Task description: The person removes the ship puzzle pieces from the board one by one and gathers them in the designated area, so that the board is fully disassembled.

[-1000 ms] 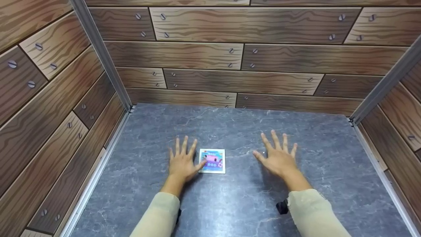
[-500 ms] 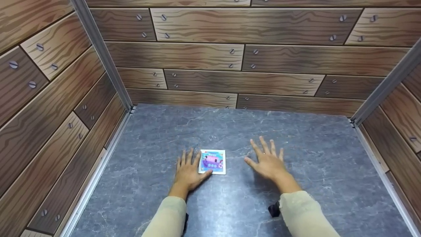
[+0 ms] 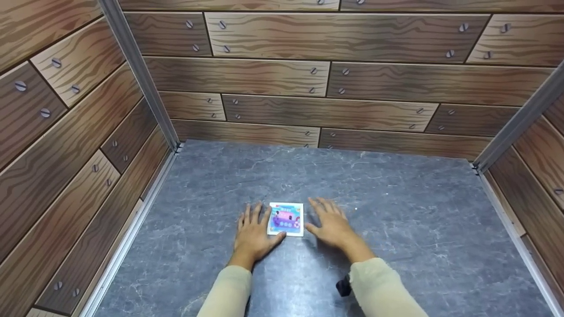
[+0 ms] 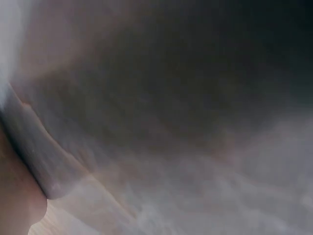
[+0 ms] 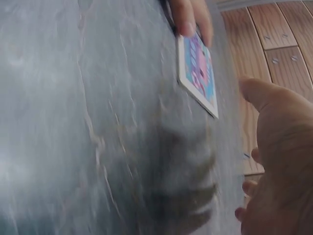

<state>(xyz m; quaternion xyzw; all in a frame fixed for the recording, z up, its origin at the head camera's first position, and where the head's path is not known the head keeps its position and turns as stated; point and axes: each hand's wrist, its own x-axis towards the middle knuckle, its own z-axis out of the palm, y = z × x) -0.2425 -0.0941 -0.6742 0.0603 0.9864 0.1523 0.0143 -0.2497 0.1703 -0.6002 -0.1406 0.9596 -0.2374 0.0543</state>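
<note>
A flat square picture board (image 3: 286, 219) with a white border lies on the grey marbled table. Its print shows a pink and purple cartoon ship on blue. My left hand (image 3: 254, 233) rests at its left side, index finger along that edge and thumb at the bottom edge, fingers straight. Close to the board's right edge is my right hand (image 3: 329, 222), fingers extended and holding nothing. In the right wrist view, a gap separates the right hand (image 5: 281, 137) from the board (image 5: 199, 68). The left wrist view is mostly dark blur, with some skin (image 4: 19, 191) at lower left.
Wood-plank patterned panels (image 3: 273, 77) stand behind the table, with more at both sides. Metal frame posts (image 3: 136, 70) mark the back corners. A black device (image 3: 343, 286) sits at the right wrist by the light sleeve (image 3: 381, 286).
The right hand has moved left and closer to the board. The left hand has shifted slightly down and right, its thumb going from over the picture to the bottom edge.
</note>
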